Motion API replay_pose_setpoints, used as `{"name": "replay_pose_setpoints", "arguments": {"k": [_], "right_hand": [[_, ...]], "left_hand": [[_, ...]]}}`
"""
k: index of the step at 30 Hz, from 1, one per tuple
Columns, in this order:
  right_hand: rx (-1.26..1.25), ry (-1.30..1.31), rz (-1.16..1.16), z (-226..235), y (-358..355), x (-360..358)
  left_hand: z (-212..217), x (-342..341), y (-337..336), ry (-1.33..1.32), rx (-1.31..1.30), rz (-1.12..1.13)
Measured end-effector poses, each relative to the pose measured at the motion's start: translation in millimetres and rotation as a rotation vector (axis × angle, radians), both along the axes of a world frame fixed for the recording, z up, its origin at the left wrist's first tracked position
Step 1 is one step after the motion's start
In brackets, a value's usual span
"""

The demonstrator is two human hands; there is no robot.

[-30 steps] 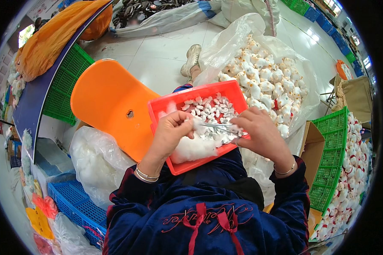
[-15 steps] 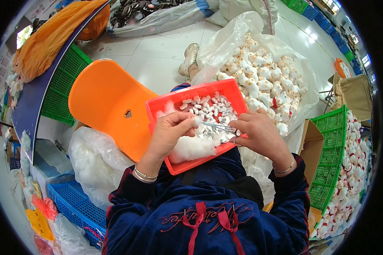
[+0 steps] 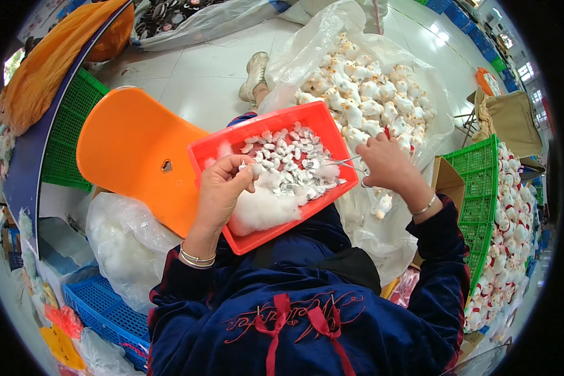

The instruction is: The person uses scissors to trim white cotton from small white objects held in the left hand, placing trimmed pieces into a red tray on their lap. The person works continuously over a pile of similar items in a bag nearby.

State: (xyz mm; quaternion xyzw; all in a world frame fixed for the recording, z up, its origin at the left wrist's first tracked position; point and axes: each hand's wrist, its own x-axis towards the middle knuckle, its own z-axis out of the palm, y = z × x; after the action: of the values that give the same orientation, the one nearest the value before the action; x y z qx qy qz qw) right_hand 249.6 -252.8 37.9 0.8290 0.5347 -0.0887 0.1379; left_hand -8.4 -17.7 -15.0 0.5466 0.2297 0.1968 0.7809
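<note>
A red tray [image 3: 325, 125] rests on my lap, holding many small white and silver-grey fabric pieces [image 3: 288, 156] and a heap of white stuffing fluff [image 3: 266, 210]. Over its left part, my left hand [image 3: 222, 188] pinches a small white piece [image 3: 244, 165] between thumb and fingers. My right hand [image 3: 387, 164], at the tray's right edge, has its fingers in the rings of slim metal forceps [image 3: 344, 161]. The forceps point left over the tray, with a tuft of white fluff [image 3: 325, 170] at their tip.
An orange chair [image 3: 131, 156] stands left of the tray, near a clear bag of stuffing [image 3: 128, 235] and a blue crate [image 3: 103, 301]. Beyond the tray lies a plastic bag of small white plush toys [image 3: 363, 94]. Green crates [image 3: 479, 207] stand at right.
My right hand has drawn the forceps right, away from my left hand; the two were together before. My left hand still pinches the small piece. The whole view has shifted slightly.
</note>
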Motion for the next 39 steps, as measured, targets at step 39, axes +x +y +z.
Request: {"name": "replay_pose_setpoints", "arguments": {"k": [39], "right_hand": [[0.413,0.47,0.155,35.8,38.3,-95.2]], "left_hand": [[9.2,27.8,-12.4,-0.359,-0.427,0.338]]}}
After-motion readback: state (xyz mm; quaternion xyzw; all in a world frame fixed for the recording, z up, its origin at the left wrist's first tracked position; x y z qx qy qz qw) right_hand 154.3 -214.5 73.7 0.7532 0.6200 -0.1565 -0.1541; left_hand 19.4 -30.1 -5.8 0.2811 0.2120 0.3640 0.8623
